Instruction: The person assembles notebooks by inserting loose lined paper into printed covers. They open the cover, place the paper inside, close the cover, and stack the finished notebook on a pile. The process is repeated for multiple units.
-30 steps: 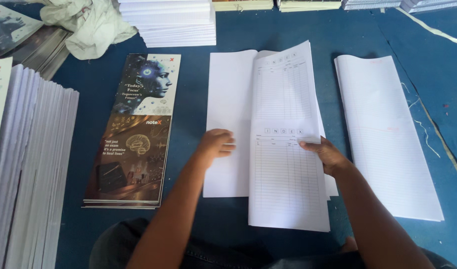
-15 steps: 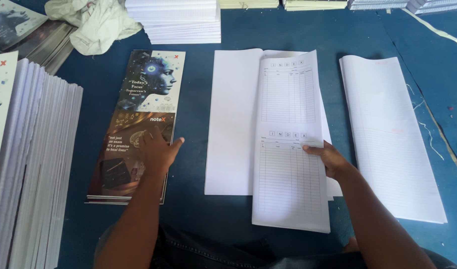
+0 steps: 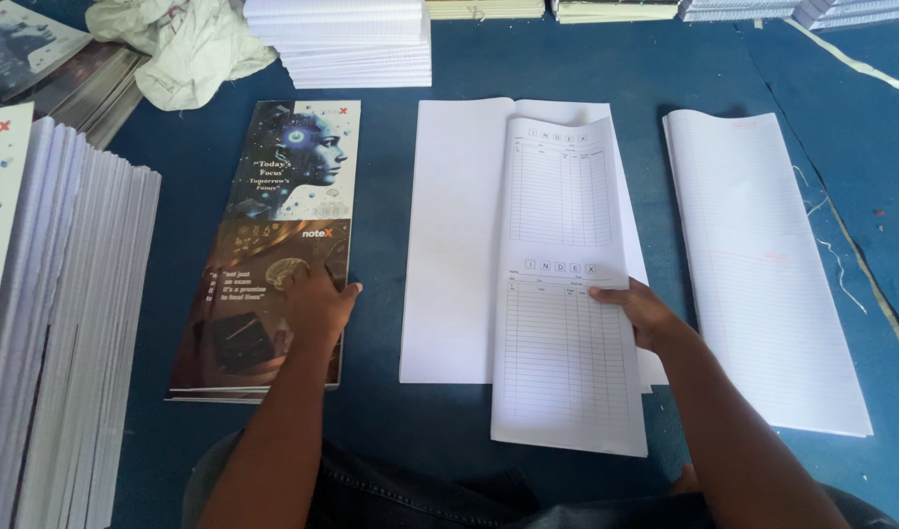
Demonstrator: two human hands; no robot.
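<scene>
My left hand [image 3: 317, 306] rests palm down on the lower half of a stack of long printed covers [image 3: 273, 245] showing a blue face and dark artwork; its fingers curl at the stack's right edge. My right hand [image 3: 640, 313] pinches the right edge of a long white sheet with two printed table grids [image 3: 567, 294]. That sheet lies partly over a wider pile of plain white sheets [image 3: 454, 245]. Everything sits on a blue work surface [image 3: 381, 411].
A pile of long ruled sheets [image 3: 763, 264] lies at the right. A tall stack of bound white page blocks [image 3: 67, 323] fills the left edge. More white stacks [image 3: 341, 39] and a crumpled cloth [image 3: 190, 44] sit at the back.
My left hand left the white sheets and moved left onto the printed cover stack. My right hand kept hold of the gridded sheet, which has barely shifted.
</scene>
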